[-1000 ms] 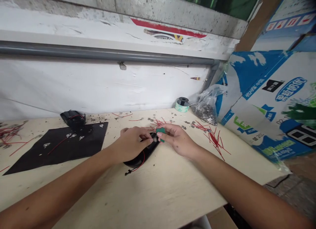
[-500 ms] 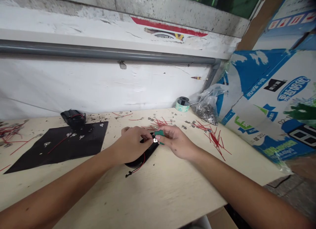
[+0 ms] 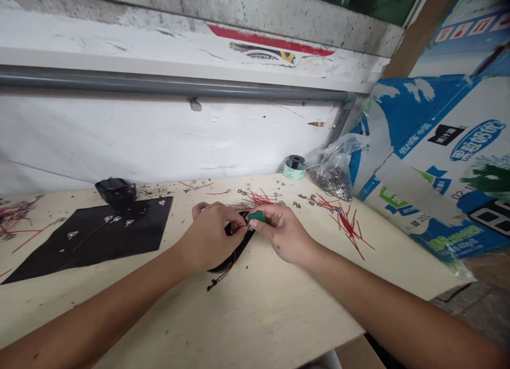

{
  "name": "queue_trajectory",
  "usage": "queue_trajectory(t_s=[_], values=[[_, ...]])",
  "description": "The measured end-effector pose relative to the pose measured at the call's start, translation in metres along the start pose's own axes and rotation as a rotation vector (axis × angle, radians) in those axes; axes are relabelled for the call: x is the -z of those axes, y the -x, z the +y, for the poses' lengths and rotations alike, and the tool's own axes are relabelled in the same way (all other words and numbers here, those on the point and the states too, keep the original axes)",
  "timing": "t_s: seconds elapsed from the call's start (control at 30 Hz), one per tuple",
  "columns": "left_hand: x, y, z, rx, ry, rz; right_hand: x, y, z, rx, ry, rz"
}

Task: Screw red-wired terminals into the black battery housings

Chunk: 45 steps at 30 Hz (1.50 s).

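Two bare hands work close together over a pale wooden table [image 3: 303, 305]. The left hand [image 3: 211, 236] has its fingers [image 3: 227, 219] clenched on a long, narrow black plastic holder [image 3: 238, 249], and a thin red wire [image 3: 228, 269] runs from its lower edge to a small black tip. The right hand [image 3: 283, 233] grips a small green piece [image 3: 256, 216] between its fingers, pressing it against the upper end of the holder. A small silver metal terminal [image 3: 250, 227] shows just below the green piece; what the green piece is, I cannot tell.

Loose cut red wires [image 3: 348, 225] and more silver terminals lie scattered across the table on both sides of the hands. To the left is a flat black sheet [image 3: 91, 244] bearing a few terminals and a red wire, with a rounded black object [image 3: 116, 194] at its far edge. Farther back stand a green-and-white tape roll [image 3: 294, 168] and a clear plastic bag of metal parts [image 3: 333, 180]. On the right leans a blue-and-white printed carton [image 3: 422, 167]; its blue oval seems to read 果粒奶优, and "02.1" is legible below.
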<state>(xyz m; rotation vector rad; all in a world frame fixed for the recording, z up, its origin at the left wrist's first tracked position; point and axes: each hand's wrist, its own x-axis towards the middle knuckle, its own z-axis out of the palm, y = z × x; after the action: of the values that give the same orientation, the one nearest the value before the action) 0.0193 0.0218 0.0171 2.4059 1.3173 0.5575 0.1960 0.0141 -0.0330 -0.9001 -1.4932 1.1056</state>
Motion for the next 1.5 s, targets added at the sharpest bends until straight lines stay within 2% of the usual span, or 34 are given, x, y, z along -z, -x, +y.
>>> queue_trajectory(t_s=[0.33, 0.63, 0.9, 1.5], values=[[-0.005, 0.001, 0.002, -0.019, -0.018, 0.034, 0.001, 0.001, -0.006, -0.045, -0.069, -0.017], [-0.005, 0.002, 0.006, 0.007, -0.008, 0.027, 0.003, -0.001, -0.001, -0.063, -0.08, -0.02], [-0.003, 0.001, 0.0, 0.068, 0.101, 0.016, 0.009, -0.003, -0.008, -0.081, -0.083, -0.001], [-0.006, 0.003, 0.0, 0.03, 0.036, 0.044, 0.006, -0.003, 0.0, -0.066, -0.101, -0.04]])
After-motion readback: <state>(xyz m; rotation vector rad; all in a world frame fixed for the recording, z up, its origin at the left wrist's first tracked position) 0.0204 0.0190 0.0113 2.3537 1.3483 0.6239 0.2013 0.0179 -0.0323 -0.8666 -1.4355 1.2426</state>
